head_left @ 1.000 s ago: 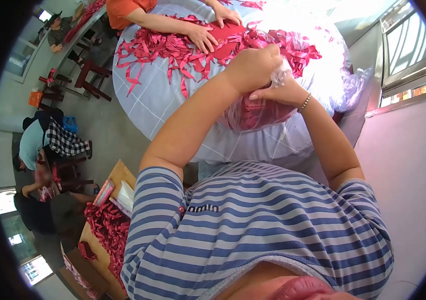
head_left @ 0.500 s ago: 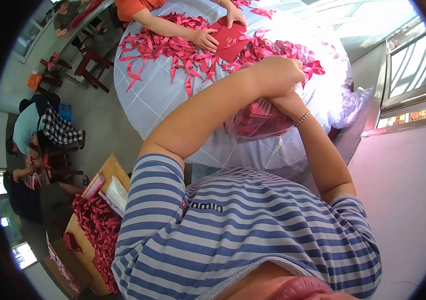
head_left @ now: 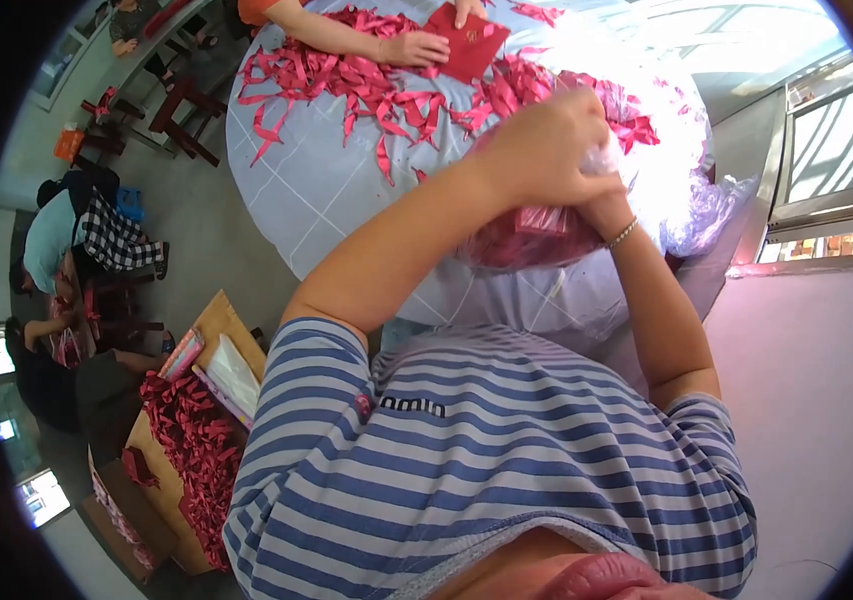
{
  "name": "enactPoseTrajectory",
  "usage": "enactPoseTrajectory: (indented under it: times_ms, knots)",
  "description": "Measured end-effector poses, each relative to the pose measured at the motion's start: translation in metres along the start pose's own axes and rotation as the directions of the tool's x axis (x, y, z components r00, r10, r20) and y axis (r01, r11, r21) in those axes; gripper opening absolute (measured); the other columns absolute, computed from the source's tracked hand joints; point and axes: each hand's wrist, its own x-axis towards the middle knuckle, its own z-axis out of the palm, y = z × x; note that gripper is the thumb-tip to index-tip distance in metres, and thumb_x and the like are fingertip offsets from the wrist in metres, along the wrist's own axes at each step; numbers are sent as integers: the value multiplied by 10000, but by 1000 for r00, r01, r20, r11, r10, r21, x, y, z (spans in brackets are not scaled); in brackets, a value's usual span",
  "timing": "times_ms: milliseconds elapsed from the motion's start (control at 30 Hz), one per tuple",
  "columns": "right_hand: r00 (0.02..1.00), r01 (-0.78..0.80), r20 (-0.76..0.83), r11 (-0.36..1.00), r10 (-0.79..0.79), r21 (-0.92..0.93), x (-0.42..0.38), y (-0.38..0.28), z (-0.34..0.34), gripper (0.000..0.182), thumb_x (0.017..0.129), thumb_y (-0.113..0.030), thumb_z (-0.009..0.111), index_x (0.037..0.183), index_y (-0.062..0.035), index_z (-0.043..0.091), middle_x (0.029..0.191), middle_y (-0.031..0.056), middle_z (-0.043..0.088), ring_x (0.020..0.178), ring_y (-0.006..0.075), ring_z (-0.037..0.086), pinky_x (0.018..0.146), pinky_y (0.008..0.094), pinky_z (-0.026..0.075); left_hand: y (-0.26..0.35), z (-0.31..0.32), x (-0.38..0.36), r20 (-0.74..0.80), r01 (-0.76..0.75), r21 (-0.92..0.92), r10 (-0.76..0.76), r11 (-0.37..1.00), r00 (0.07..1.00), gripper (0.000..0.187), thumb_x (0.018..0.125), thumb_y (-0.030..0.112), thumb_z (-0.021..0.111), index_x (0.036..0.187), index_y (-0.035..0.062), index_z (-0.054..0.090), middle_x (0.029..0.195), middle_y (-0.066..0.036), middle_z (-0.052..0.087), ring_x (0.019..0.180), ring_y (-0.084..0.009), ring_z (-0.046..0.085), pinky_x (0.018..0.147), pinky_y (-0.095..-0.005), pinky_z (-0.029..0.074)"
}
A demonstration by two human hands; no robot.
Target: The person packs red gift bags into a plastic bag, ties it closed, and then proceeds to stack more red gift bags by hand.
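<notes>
My left hand (head_left: 547, 145) is a closed fist around the gathered neck of a clear plastic bag (head_left: 532, 240) stuffed with red items. My right hand (head_left: 602, 205) sits just under it, mostly hidden, also gripping the bag's neck; a bead bracelet shows on that wrist. The bag rests at the near edge of a round table with a pale cloth (head_left: 317, 190).
Red ribbon scraps (head_left: 367, 95) litter the table. Across it, another person's hands (head_left: 417, 45) press a red envelope (head_left: 467, 45). A crumpled clear bag (head_left: 702, 210) lies at the right edge. Left of me, a cardboard box of red scraps (head_left: 187, 440). Other people sit at far left.
My left fist has shifted slightly up and right over the bag's neck. The other person's hands and envelope moved toward the far table edge.
</notes>
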Motion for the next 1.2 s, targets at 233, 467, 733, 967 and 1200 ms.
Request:
enactPoseTrajectory:
  times_ms: [233, 467, 733, 967, 1200]
  knots:
    - [924, -383, 131, 878, 360, 287, 29, -28, -29, 262, 1009, -241, 524, 1044, -16, 652, 914, 96, 680, 844, 195, 618, 779, 342, 470, -70, -37, -123, -124, 613, -509, -756, 604, 643, 308, 981, 279, 591, 1153, 25, 621, 1156, -53, 603, 1078, -157, 560, 951, -296, 430]
    - [646, -723, 216, 496, 732, 481, 82, -53, -93, 297, 977, -291, 610, 966, -6, 693, 924, -10, 660, 856, 84, 556, 751, 268, 443, -49, 2, -228, 38, 668, -725, -958, 169, 284, 621, 988, 533, 463, 1387, 57, 480, 1291, -128, 565, 1204, -198, 496, 1023, -306, 368]
    - [982, -22, 187, 1000, 24, -15, 40, 5, 29, 281, 983, -205, 547, 1143, 4, 646, 1086, 179, 688, 999, 249, 645, 875, 355, 472, -38, 41, -257, 222, 573, -806, -973, -148, 60, 654, 1007, 535, 405, 1430, 37, 427, 1424, -94, 489, 1273, -270, 477, 1065, -372, 367]
    - [763, -646, 224, 700, 607, 303, 49, -42, 9, 360, 981, -293, 581, 1138, 19, 666, 1077, 118, 708, 1025, 183, 628, 899, 313, 459, -15, 3, -205, -509, 570, -256, -610, 781, 607, 601, 904, 337, 659, 1328, -39, 457, 1250, -237, 559, 1194, -350, 534, 1041, -403, 390]
    - [960, -245, 132, 969, 248, -41, 26, -48, 25, 305, 979, -224, 536, 1181, -6, 606, 1039, 133, 686, 900, 251, 650, 791, 358, 501, 35, -21, -50, -467, 178, -119, -213, 977, 858, 729, 712, 308, 798, 1248, -47, 454, 1104, -223, 612, 1032, -333, 608, 884, -400, 486]
